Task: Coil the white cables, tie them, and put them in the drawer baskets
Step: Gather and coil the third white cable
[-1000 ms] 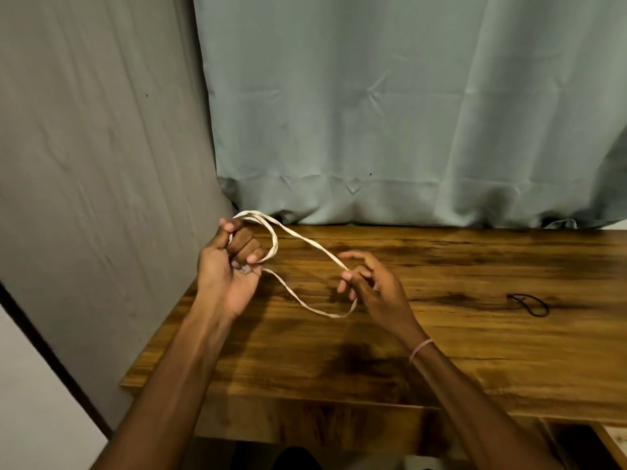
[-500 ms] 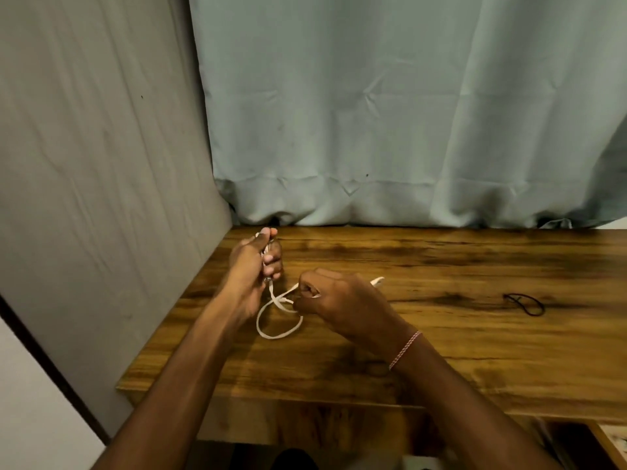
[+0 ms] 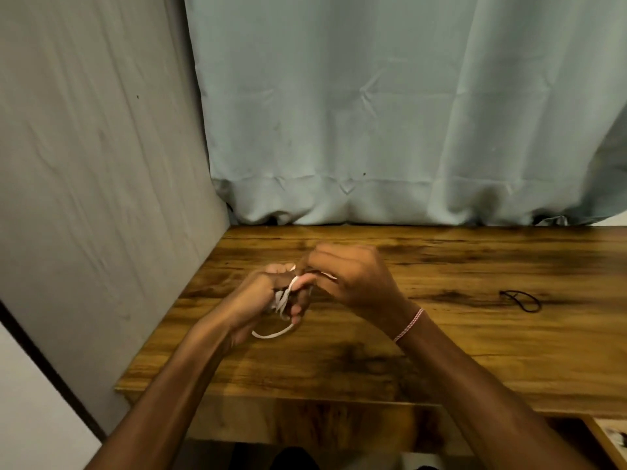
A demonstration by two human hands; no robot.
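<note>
A flat white cable (image 3: 275, 333) is bunched into a small coil between both hands, above the left part of the wooden table (image 3: 458, 351). My left hand (image 3: 258, 300) grips the coil, with one loop hanging out below the fingers. My right hand (image 3: 353, 276) is curled over the top of the coil and pinches a strand of the cable against the left fingers. Most of the coil is hidden by the two hands. A black tie band (image 3: 522, 300) lies loose on the table at the right.
A grey-green curtain (image 3: 373, 113) hangs behind the table and a pale wall (image 3: 84, 164) closes the left side. At the bottom right corner an opened drawer's edge (image 3: 610, 442) shows below the tabletop.
The long open loop stretched between my hands has been gathered into a tight bunch. My right hand moved left and up until it met my left hand over the coil.
</note>
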